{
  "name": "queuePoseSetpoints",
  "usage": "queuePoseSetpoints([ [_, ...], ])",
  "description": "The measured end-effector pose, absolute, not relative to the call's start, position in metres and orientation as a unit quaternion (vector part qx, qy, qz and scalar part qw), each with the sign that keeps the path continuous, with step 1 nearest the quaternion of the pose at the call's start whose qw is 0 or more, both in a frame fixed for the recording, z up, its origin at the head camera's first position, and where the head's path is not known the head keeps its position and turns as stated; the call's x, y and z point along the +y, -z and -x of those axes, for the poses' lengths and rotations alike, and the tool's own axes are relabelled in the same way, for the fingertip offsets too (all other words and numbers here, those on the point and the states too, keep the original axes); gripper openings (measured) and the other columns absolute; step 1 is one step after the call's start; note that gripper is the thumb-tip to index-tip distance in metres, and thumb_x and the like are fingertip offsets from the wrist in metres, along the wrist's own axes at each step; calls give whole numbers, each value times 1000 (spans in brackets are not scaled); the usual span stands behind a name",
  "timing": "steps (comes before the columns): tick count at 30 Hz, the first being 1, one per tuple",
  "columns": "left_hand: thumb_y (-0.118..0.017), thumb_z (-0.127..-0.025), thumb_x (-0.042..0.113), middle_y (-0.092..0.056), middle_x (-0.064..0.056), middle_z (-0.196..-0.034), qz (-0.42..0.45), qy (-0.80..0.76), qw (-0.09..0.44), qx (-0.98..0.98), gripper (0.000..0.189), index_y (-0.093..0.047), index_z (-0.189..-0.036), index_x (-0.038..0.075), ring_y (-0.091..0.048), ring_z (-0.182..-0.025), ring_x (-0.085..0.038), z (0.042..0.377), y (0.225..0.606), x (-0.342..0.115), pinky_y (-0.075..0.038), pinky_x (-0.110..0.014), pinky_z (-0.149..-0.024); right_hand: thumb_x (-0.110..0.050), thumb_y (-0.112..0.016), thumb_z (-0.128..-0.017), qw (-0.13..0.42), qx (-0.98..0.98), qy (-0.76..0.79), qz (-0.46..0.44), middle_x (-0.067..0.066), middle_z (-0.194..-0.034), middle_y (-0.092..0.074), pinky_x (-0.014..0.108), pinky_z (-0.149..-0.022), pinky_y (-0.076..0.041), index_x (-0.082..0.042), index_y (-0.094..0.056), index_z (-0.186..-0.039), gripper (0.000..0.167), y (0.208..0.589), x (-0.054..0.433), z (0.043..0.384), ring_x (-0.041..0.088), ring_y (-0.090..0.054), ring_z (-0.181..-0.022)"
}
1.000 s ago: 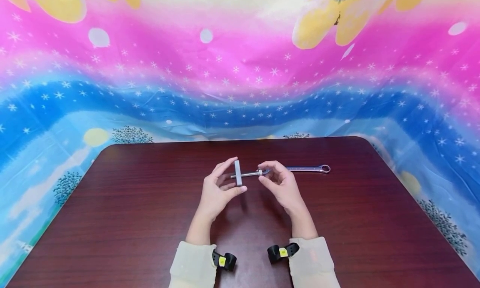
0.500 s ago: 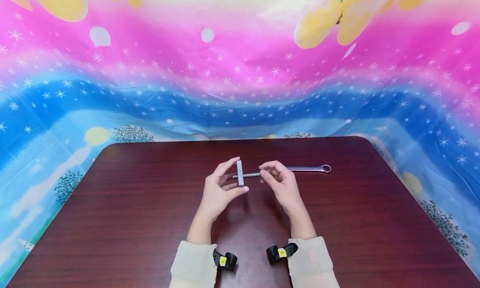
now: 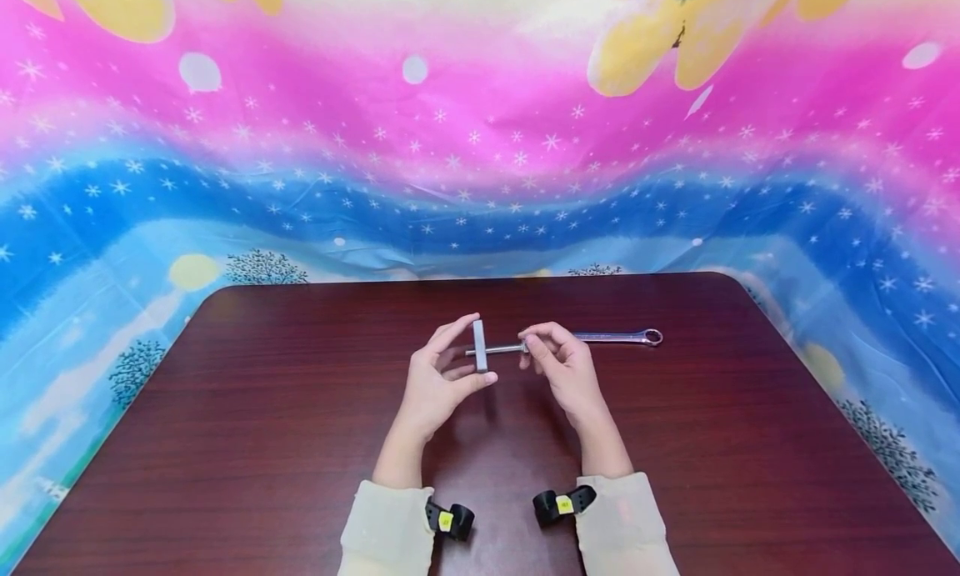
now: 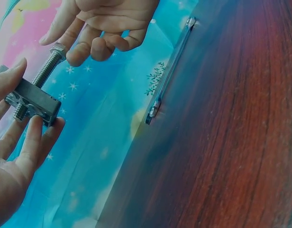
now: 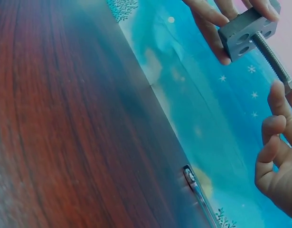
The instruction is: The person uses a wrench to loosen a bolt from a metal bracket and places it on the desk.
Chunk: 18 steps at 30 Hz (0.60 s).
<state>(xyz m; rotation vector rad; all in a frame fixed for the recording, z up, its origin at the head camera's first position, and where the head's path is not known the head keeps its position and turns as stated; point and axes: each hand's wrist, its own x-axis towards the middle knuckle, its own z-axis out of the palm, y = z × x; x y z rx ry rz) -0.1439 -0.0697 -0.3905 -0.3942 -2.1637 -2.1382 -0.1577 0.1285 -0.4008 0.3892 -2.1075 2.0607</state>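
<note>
My left hand [image 3: 435, 386] holds a small grey metal block [image 3: 480, 346] by its edges, thumb on one side and fingers on the other. In the right wrist view the block's face has several round holes. A long threaded bolt [image 4: 47, 69] passes through the block, and its tip sticks out on the far side. At the bolt's other end, my right hand [image 3: 561, 368] pinches the hex head [image 5: 291, 85] with thumb and index finger. The head is partly hidden by the fingertips in the head view. Both hands hold the pieces up above the table.
A chrome combination wrench [image 3: 618, 338] lies on the dark wood table [image 3: 300, 409], behind and to the right of the right hand, which overlaps its near end. A colourful printed cloth [image 3: 480, 142] hangs around the table's far and side edges.
My right thumb and fingers have shifted around the bolt head, first covering it, then showing part of it again. The left hand and block stay nearly in place.
</note>
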Motion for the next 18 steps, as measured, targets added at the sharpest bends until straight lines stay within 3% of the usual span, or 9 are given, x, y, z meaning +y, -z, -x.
queuePoseSetpoints([
  [4, -82, -76, -4, -56, -2, -134, 131, 695, 31, -706, 74, -59, -137, 31, -65, -114, -29, 144, 391, -69, -58, -36, -94, -8, -60, -99, 93, -706, -690, -130, -6, -70, -64, 19, -61, -49, 7, -64, -108, 18, 402, 129, 158, 7, -61, -65],
  [12, -82, -75, -6, -57, -3, -130, 125, 704, 46, -698, 75, -59, -137, 28, -67, -112, -30, 146, 393, -70, -59, -33, -92, 3, -64, -92, 86, -715, -671, -178, -8, -106, -66, 20, -77, -51, 5, -60, -120, 28, 402, 131, 157, 13, -58, -88],
  [15, -82, -75, -6, -57, -3, -131, 126, 705, 43, -696, 74, -59, -138, 27, -67, -113, -30, 146, 393, -70, -59, -33, -92, 0, -63, -94, 75, -711, -678, -170, -8, -101, -69, 20, -76, -52, 5, -61, -120, 26, 402, 131, 157, 11, -62, -88],
  [18, -82, -76, -5, -56, -3, -131, 125, 703, 41, -699, 74, -59, -137, 29, -66, -114, -29, 146, 393, -69, -59, -34, -93, -7, -61, -98, 70, -713, -683, -144, -8, -86, -70, 21, -70, -51, 3, -62, -117, 22, 401, 131, 157, 7, -64, -79],
])
